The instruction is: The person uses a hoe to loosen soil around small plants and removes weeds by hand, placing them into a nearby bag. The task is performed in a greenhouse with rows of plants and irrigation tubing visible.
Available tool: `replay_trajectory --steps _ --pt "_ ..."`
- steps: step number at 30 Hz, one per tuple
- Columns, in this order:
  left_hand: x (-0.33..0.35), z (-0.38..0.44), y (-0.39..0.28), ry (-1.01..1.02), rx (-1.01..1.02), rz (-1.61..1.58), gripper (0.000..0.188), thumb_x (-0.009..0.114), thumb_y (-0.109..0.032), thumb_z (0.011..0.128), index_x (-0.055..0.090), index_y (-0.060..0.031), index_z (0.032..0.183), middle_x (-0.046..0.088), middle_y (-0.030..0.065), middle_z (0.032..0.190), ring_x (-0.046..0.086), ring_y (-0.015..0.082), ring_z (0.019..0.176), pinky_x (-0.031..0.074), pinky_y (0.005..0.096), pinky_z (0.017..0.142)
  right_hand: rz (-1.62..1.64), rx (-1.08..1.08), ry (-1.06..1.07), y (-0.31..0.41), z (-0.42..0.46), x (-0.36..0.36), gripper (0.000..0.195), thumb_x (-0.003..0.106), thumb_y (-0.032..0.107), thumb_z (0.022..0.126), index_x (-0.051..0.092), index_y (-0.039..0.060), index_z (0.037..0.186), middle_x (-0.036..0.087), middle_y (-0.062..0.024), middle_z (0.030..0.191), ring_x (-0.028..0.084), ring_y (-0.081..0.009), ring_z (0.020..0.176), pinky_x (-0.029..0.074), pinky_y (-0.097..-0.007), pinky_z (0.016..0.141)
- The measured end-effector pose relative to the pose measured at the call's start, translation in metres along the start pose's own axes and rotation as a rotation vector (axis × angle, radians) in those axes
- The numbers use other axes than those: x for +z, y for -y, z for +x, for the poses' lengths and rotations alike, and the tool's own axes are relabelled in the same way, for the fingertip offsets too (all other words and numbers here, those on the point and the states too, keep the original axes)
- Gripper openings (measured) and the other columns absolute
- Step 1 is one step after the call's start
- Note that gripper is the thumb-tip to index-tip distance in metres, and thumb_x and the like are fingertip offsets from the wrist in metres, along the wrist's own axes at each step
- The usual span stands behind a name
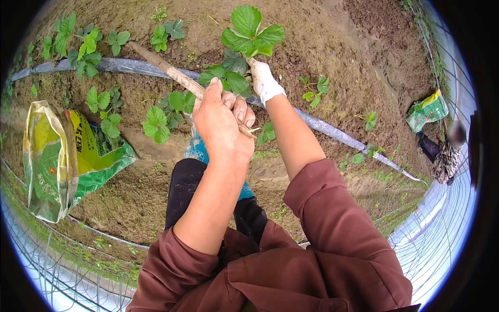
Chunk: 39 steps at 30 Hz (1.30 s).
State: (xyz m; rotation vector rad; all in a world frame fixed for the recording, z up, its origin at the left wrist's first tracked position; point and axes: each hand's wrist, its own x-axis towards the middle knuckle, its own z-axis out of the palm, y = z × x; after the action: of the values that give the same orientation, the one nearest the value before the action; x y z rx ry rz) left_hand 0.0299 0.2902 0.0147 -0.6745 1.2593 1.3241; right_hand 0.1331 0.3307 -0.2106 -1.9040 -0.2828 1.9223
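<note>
My left hand (223, 111), soil-stained at the fingers, grips a mud-coated wooden stick (167, 69). The stick slants up and left over the soil. Thin dry stems (246, 130) poke out from below the same fist. To its right, my right hand (266, 81) wears a white covering, possibly a thin glove. Its fingertips close around the stalk of a large strawberry leaf (253, 34); the exact finger hold is partly hidden. Just beside that hand, between both hands, grow more strawberry leaves (226, 78).
A grey drip hose (331, 126) crosses the soil bed (323, 50) among strawberry plants (156, 121). An opened green and yellow sack (50, 167) with printing stands at left. Far right, a person (446, 162) crouches by another sack (428, 110) near the greenhouse wall (425, 230).
</note>
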Motion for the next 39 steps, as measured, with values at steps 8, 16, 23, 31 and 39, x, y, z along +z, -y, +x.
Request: replay_trajectory --steps 8,16,23,31,39 --pt "0.001 -0.001 0.000 0.001 -0.005 -0.009 0.016 0.042 -0.016 0.082 0.030 -0.0117 0.073 0.031 -0.0021 0.052 0.029 0.0098 0.036 0.023 0.0256 0.033 0.017 -0.119 0.077 -0.022 0.062 -0.012 0.020 0.055 0.015 0.076 0.049 0.0042 0.092 0.053 -0.0074 0.074 0.049 -0.0176 0.065 0.043 -0.0332 0.059" --pt "0.003 -0.003 0.000 -0.009 -0.007 0.014 0.023 0.041 -0.018 0.083 0.029 -0.0107 0.065 0.029 -0.0015 0.051 0.027 0.0099 0.037 0.023 0.0250 0.034 0.004 -0.287 0.100 -0.016 0.047 -0.011 0.020 0.049 0.016 0.080 0.047 0.0059 0.098 0.051 -0.0051 0.093 0.046 -0.0148 0.081 0.039 -0.0294 0.069" --pt "0.001 0.001 0.003 -0.018 -0.008 -0.006 0.016 0.043 -0.016 0.081 0.030 -0.0112 0.071 0.031 -0.0020 0.051 0.028 0.0100 0.035 0.022 0.0257 0.032 -0.154 0.138 0.239 0.011 0.023 -0.012 0.031 0.051 0.019 0.078 0.046 0.0043 0.105 0.055 -0.0059 0.091 0.045 -0.0165 0.076 0.039 -0.0290 0.069" --pt "0.002 -0.001 0.002 -0.013 -0.008 -0.024 0.017 0.042 -0.016 0.082 0.031 -0.0108 0.071 0.030 -0.0012 0.050 0.028 0.0107 0.034 0.022 0.0264 0.031 -0.751 -0.235 0.262 0.016 0.014 -0.046 0.024 0.041 0.018 0.084 0.049 0.0068 0.103 0.054 -0.0050 0.093 0.044 -0.0151 0.077 0.037 -0.0283 0.073" --pt "0.005 -0.007 -0.004 0.001 -0.007 -0.005 0.020 0.042 -0.017 0.083 0.029 -0.0113 0.067 0.030 -0.0025 0.051 0.028 0.0094 0.038 0.023 0.0248 0.034 -0.068 0.019 0.071 0.025 -0.017 -0.027 0.023 0.039 0.021 0.085 0.050 0.0089 0.101 0.054 -0.0033 0.093 0.047 -0.0144 0.080 0.038 -0.0267 0.070"
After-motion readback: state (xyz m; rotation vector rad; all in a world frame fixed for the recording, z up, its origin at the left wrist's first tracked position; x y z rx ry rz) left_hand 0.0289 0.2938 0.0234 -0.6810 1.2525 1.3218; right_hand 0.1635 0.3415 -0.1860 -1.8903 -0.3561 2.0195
